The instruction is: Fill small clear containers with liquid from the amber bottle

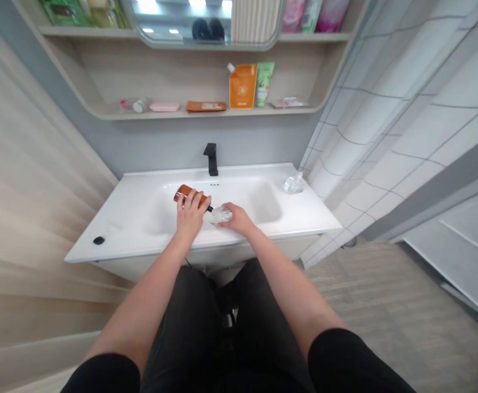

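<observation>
My left hand (pixel 190 214) is wrapped round an amber bottle (pixel 183 191), tipped so that its dark neck points down to the right. That neck meets a small clear container (pixel 221 214), which my right hand (pixel 238 218) grips from the right side. Both are held over the front part of the white sink basin (pixel 263 199). I cannot make out whether liquid passes between them. A black cap (pixel 99 240) lies on the counter at the left, with a pale, hard-to-see item (pixel 114 226) near it.
Behind the basin stands a black faucet (pixel 211 159). A clear pump bottle (pixel 294 184) sits at the counter's right back. Above, a shelf (pixel 161 114) holds an orange pouch (pixel 243 87), a green tube (pixel 264 83) and small packets. A mirror (pixel 214 24) hangs over it.
</observation>
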A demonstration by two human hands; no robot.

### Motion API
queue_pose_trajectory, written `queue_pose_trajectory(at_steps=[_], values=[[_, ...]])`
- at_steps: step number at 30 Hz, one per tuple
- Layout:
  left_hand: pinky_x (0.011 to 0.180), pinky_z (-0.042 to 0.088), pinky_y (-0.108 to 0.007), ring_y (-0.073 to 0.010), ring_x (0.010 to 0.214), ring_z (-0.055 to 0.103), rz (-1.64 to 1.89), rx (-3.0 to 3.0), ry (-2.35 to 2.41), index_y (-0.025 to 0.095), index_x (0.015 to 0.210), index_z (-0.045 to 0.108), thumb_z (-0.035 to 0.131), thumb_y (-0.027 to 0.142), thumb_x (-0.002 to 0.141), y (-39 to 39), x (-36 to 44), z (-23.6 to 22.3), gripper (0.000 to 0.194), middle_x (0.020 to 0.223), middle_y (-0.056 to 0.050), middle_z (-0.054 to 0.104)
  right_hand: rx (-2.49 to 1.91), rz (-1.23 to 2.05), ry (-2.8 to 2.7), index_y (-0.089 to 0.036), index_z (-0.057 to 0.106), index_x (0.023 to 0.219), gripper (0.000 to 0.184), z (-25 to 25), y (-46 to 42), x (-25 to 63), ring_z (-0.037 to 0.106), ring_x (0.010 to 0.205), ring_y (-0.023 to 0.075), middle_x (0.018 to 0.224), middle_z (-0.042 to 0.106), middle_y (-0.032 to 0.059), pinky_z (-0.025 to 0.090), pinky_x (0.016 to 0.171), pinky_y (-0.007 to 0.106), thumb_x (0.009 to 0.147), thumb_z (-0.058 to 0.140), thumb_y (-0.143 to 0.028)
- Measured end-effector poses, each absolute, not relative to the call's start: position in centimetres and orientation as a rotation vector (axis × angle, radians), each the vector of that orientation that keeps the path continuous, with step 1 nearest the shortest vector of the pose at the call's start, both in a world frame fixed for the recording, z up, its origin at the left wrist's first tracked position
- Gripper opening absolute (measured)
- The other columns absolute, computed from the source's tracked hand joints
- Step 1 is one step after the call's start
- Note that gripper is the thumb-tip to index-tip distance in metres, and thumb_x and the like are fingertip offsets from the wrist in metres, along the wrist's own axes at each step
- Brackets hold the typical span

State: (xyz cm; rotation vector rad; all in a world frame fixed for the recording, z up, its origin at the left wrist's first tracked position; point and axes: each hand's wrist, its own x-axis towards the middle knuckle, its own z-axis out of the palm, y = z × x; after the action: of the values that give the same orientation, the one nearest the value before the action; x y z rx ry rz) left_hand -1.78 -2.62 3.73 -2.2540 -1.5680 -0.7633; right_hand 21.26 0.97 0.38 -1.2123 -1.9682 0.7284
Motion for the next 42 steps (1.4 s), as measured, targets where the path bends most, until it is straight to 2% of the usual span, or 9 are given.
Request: queue_pose_trajectory(at_steps=[18,28,35,42], values=[[0.139,0.014,-0.067,-0.0345,0.164,0.043,-0.897,-2.276,-1.405,0.035,0.151,0.069,0.054,0.011,0.099,-1.6,-2.3,3.7,0.059,0.164,-0.012,0.062,-1.128,0.778,-1.908,-0.021,0.071,0.133,0.080,0.1,1.2,21.3,0.074,0.120,0.0319,0.130,0.078,0.0097,0.054,0.111,0.044,0.062,0.104,-0.038],[0.139,0.015,-0.066,-0.0324,0.165,0.043,-0.871,-2.317,-1.235,0.036,0.150,0.069,0.055,0.010,0.101,0.0,-1.9,5.8,0.057,0.162,-0.012,0.064,-1.052,0.791,-1.780,-0.023,0.071,0.130,0.074,-0.6,1.6,21.4,0.074,0.118,0.0308,0.128,0.078,0.0079,0.055,0.111,0.045,0.065,0.102,-0.040],[0.139,0.013,-0.065,-0.0321,0.165,0.044,-0.842,-2.356,-1.169,0.036,0.150,0.068,0.059,0.012,0.100,0.1,-1.4,7.3,0.056,0.163,-0.012,0.064,-1.038,0.801,-1.710,-0.024,0.069,0.130,0.076,-0.7,1.7,21.3,0.074,0.112,0.0290,0.125,0.077,0.0063,0.058,0.105,0.044,0.064,0.101,-0.041],[0.139,0.014,-0.065,-0.0314,0.166,0.042,-0.755,-2.398,-1.081,0.035,0.151,0.067,0.054,0.014,0.105,0.1,-1.0,9.2,0.052,0.164,-0.013,0.062,-1.023,0.819,-1.639,-0.024,0.068,0.130,0.075,-1.0,1.8,21.2,0.075,0.109,0.0280,0.124,0.076,0.0065,0.061,0.101,0.043,0.064,0.100,-0.041]])
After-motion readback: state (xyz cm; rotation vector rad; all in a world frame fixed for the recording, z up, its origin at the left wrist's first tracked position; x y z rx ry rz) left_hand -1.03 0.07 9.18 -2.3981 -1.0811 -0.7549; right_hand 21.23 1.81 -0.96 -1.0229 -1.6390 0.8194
